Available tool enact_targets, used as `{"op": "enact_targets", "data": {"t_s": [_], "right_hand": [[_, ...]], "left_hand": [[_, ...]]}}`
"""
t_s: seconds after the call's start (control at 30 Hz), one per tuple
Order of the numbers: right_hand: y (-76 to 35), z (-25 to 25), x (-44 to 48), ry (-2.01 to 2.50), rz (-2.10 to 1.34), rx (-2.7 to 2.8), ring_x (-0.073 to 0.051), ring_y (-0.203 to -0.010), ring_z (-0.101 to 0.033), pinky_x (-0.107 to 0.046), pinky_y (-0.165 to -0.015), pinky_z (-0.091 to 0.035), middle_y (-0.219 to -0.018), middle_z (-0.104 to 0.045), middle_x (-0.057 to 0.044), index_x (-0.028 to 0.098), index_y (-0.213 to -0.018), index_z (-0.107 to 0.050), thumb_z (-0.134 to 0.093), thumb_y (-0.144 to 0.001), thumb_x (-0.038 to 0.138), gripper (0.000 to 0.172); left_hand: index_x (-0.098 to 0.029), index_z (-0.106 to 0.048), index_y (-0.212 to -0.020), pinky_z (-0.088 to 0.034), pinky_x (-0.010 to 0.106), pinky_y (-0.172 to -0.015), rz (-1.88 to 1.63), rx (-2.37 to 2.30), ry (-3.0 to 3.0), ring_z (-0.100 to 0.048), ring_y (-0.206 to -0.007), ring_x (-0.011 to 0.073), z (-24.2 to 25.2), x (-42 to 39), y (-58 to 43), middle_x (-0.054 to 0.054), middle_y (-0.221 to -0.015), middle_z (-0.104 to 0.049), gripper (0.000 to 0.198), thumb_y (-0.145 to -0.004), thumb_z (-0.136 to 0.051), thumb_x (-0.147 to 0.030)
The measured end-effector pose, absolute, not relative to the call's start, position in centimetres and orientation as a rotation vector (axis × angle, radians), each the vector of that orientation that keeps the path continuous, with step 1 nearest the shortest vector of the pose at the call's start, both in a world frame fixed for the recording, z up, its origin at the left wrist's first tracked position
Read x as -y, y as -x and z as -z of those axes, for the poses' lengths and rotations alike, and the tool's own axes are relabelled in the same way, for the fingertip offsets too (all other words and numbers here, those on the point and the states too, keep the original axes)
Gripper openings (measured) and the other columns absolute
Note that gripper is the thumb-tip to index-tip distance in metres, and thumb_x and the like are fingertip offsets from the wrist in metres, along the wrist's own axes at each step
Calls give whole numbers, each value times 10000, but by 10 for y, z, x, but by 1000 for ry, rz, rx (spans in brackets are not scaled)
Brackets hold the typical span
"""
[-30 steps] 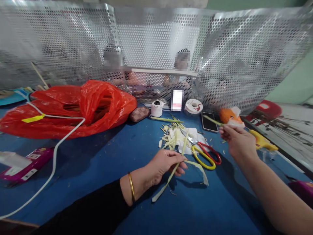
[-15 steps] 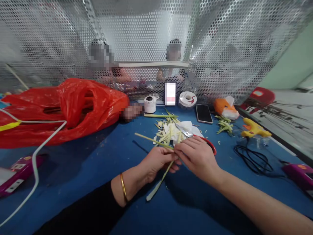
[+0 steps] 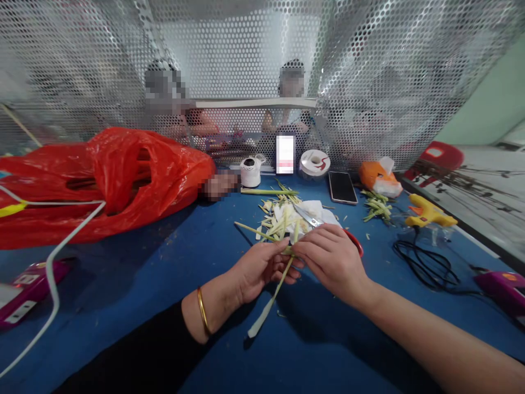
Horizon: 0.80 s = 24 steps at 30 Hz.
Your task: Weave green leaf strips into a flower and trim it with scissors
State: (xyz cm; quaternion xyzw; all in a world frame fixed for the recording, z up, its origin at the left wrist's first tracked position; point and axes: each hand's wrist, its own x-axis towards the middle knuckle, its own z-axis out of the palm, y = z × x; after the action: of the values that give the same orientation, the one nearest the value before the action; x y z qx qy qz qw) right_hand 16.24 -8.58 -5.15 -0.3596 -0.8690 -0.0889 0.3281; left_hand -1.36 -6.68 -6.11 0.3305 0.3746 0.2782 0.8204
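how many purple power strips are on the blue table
2: one purple power strip at the left edge, the other purple power strip at the right edge. Both are cut off by the frame; more could be hidden behind the red bag.

A flat blue bench (image 3: 135,290) carries a large, crumpled red plastic bag (image 3: 176,169) on the left, with a purple plastic power strip (image 3: 36,287) nearer the front. Toward the back sit a white thread spool (image 3: 250,175) and a round white reel (image 3: 315,163). A loose heap of pale yellow-green plant strips (image 3: 273,218) lies mid-bench. To the right lie a rectangular black-faced phone (image 3: 343,187), an orange-and-white tissue pack (image 3: 379,178) and a yellow plastic glue gun (image 3: 430,212).
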Motion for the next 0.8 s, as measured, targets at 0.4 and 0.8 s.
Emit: {"op": "enact_targets", "data": {"t_s": [0.4, 0.8], "right_hand": [[-163, 57, 81, 915, 92, 2238, -197, -851, -594, -376, -790, -440, -839, -680, -43, 212, -852, -654, -485, -906, 151, 188], [-163, 57, 81, 987, -60, 2155, -185, -794, -593, -374, -756, -440, -813, -668, -31, 210, -854, -653, -535, -885, 159, 132]], "left_hand": [[-72, -697, -765, -491, 218, -547, -640, -826, -789, -629, -572, 123, 64, 68, 13, 89, -724, -693, 225, -823, -586, -259], [-73, -704, -768, -484, 214, -531, -696, -836, -849, -620, -535, 107, 62, 68, 11, 88, -719, -698, 226, -812, -644, -287]]}}
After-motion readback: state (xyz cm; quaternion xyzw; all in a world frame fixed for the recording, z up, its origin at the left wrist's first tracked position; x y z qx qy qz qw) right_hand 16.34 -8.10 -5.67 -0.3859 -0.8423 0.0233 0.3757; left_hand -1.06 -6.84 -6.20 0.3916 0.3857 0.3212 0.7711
